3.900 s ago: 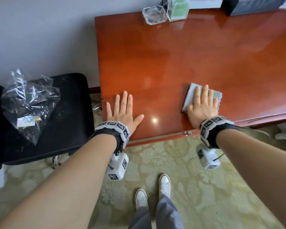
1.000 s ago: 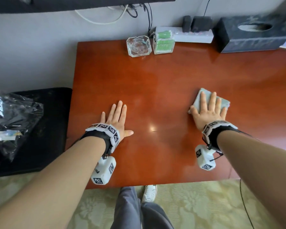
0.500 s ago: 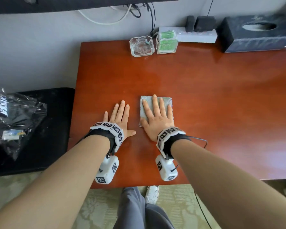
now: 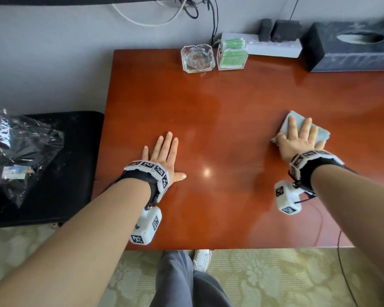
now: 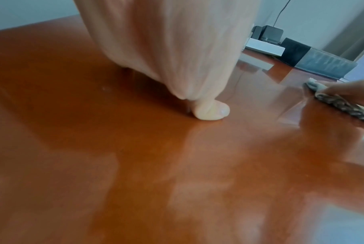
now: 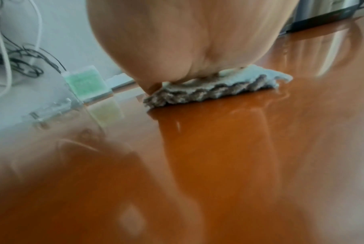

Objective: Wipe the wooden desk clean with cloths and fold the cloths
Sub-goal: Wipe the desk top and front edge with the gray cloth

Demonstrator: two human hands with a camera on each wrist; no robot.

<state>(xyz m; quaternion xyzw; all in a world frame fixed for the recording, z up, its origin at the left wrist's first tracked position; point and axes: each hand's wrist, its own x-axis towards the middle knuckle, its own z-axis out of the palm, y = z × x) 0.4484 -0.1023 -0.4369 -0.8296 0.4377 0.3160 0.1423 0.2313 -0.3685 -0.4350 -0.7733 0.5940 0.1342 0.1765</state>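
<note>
A glossy red-brown wooden desk [image 4: 231, 103] fills the head view. My right hand [image 4: 298, 140] lies flat with straight, spread fingers on a folded pale blue-grey cloth [image 4: 321, 134] at the desk's right side and presses it down. The right wrist view shows the palm [image 6: 197, 41] on top of the cloth [image 6: 208, 90], whose folded edge faces the camera. My left hand [image 4: 164, 155] rests flat on the bare wood at the left, fingers straight, thumb out. In the left wrist view the thumb [image 5: 210, 110] touches the desk [image 5: 135, 165], and the cloth [image 5: 344, 105] shows at the right edge.
At the desk's back edge stand a glass ashtray [image 4: 197, 58], a clear box of green sticks [image 4: 232, 54], a white power strip [image 4: 273, 48] with black plugs and a dark tissue box [image 4: 353, 49]. A black chair [image 4: 53, 169] with a clear plastic bag [image 4: 20, 147] stands left of the desk.
My right hand has swept the cloth from beside my left hand back to the right side of the desk. The left hand has stayed flat in place.
</note>
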